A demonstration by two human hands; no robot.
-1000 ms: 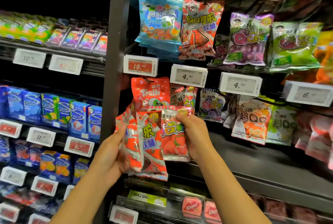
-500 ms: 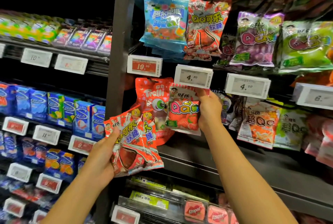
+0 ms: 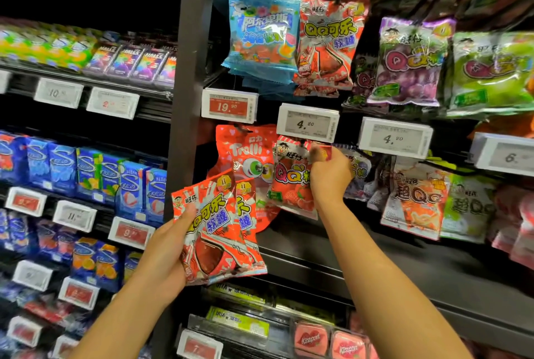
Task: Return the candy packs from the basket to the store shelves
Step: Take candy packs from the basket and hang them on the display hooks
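Dark metal shelving (image 3: 187, 75) filling the view, hung with candy bags. Gripping two red cola-gummy packs (image 3: 213, 231) low at the shelf post — left hand (image 3: 164, 254) closed around their left edge. Pinching the top of a red strawberry QQ pack (image 3: 290, 179) up at its peg under a 4.20 price tag (image 3: 307, 122) — right hand (image 3: 329, 173) clamped on it.

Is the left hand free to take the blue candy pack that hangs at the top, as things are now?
Probably not. The left hand is already full with two red cola gummy packs, and it sits far below the blue candy pack. Nothing blocks the way up, but it has no free fingers.
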